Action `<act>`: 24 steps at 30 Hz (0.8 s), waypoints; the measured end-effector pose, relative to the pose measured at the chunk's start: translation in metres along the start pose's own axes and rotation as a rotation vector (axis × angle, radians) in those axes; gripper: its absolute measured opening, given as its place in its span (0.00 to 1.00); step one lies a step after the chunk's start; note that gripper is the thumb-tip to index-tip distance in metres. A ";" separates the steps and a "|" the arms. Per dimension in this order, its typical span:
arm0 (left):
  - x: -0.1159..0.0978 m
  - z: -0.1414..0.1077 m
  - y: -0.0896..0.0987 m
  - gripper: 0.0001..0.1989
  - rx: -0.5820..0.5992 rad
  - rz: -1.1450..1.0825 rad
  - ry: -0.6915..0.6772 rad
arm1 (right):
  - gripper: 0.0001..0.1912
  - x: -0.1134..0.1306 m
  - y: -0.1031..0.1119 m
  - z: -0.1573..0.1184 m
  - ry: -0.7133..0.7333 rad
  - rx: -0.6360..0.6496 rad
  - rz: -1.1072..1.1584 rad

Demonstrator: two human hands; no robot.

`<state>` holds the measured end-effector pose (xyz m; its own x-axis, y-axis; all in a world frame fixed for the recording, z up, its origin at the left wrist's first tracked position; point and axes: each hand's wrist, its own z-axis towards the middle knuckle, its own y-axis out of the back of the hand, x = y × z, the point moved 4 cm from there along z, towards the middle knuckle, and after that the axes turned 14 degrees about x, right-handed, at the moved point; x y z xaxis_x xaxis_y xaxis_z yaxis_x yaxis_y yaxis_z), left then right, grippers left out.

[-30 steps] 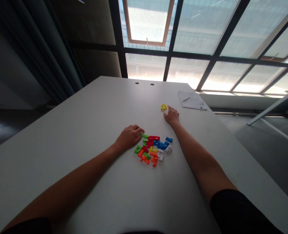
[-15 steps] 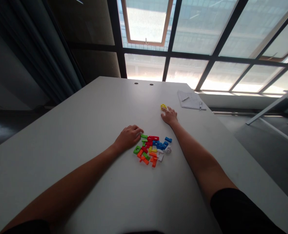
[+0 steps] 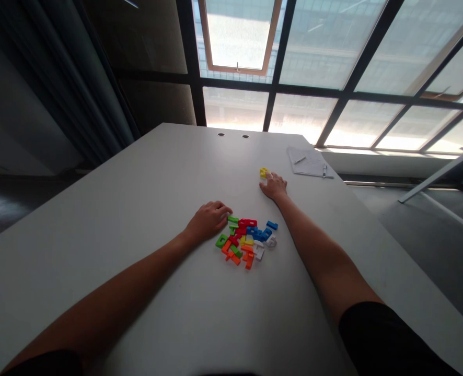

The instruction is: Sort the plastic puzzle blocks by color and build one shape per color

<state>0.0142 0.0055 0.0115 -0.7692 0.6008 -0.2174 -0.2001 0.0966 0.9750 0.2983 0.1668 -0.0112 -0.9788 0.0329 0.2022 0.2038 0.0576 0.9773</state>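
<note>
My left hand (image 3: 209,218) rests on the white table at the left edge of a pile of colourful plastic pieces. Its fingers lie loosely bent, with the tips beside a green piece (image 3: 233,220); a small whitish patch shows under them. Within the pile are red (image 3: 247,223), blue (image 3: 266,234), orange (image 3: 249,260), yellow (image 3: 249,242) and white pieces (image 3: 259,253). Farther forward, my right hand (image 3: 275,186) lies on the table with its fingers apart, the fingertips against yellow pieces (image 3: 263,172). Part of the yellow is hidden by the fingers.
Papers (image 3: 309,162) with pens on them lie at the table's right far side. Two round holes sit near the far edge of the table (image 3: 184,156). Beyond are large windows, a dark curtain (image 3: 70,78) at the left and a white table frame (image 3: 431,180) at the right.
The fingers of my right hand have drawn slightly back from the yellow pieces, which show more. My left hand has stayed in place. The whole view has shifted a little.
</note>
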 end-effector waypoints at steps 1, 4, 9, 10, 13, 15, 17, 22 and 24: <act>0.000 0.000 0.000 0.14 0.000 -0.001 -0.001 | 0.38 0.000 0.000 0.000 -0.003 -0.007 0.005; 0.000 0.000 0.000 0.14 -0.004 -0.002 0.003 | 0.38 0.000 0.001 0.002 0.002 -0.039 0.025; -0.001 -0.001 0.001 0.14 -0.001 0.000 0.011 | 0.33 -0.004 0.005 0.011 -0.016 -0.078 0.051; -0.002 -0.001 0.001 0.14 0.000 -0.001 0.011 | 0.33 -0.006 0.006 0.014 -0.023 -0.079 0.057; -0.003 -0.001 0.002 0.14 0.000 -0.004 0.010 | 0.34 -0.009 0.008 0.022 -0.034 -0.072 0.067; -0.003 -0.001 0.003 0.13 0.000 -0.008 0.011 | 0.34 -0.010 0.009 0.025 -0.035 -0.071 0.067; -0.003 -0.001 0.002 0.13 0.002 -0.011 0.011 | 0.32 -0.011 0.008 0.028 -0.036 -0.077 0.069; -0.003 -0.002 0.001 0.14 0.002 0.001 0.007 | 0.29 -0.012 0.007 0.032 -0.039 -0.097 0.086; -0.003 -0.002 0.001 0.14 0.004 0.004 0.009 | 0.28 -0.013 0.007 0.033 -0.038 -0.099 0.089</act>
<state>0.0150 0.0023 0.0131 -0.7754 0.5941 -0.2141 -0.1948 0.0975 0.9760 0.3131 0.2001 -0.0093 -0.9551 0.0710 0.2876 0.2849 -0.0458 0.9575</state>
